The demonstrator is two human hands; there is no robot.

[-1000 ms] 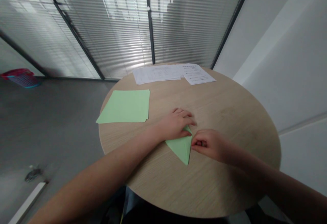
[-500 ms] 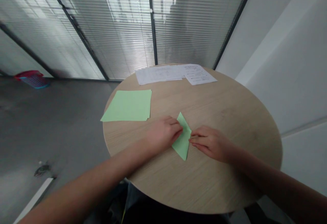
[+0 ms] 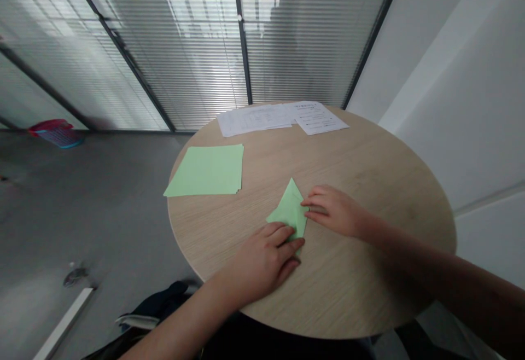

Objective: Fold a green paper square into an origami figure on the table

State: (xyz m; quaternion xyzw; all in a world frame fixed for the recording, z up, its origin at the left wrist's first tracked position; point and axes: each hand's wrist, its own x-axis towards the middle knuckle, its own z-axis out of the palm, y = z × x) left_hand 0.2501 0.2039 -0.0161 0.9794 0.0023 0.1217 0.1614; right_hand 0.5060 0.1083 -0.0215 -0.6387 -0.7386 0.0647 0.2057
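1. Your folded green paper (image 3: 290, 209) lies flat on the round wooden worktop (image 3: 369, 174), a little toward 7 o'clock from its middle, with its sharp tip pointing to 12 o'clock.
2. Your left hand (image 3: 262, 259) comes in from 7 o'clock and lies palm down on the near corner of the fold. The grip is spread flat, fingers stretched out side by side, pressing the paper onto the wood and hiding its near point.
3. Your right hand (image 3: 334, 212) reaches in from 4 o'clock and meets the fold's right-hand edge at 3 o'clock. The fingertips are drawn close together right at that edge and touch it. Whether this grip pinches the edge or only pushes down on it, I cannot tell.
4. The two hands sit near each other but apart, with the green fold between them.
5. At 10 o'clock on the worktop, close to the rim, there's a neat stack of green sheets (image 3: 207, 169), well apart from both hands.
6. At 12 o'clock, along the far rim, white printed papers (image 3: 283, 116) lie overlapping.
7. Off the worktop at 9 o'clock, a red and blue basket (image 3: 57, 132) stands on the grey floor by the slatted glass wall.
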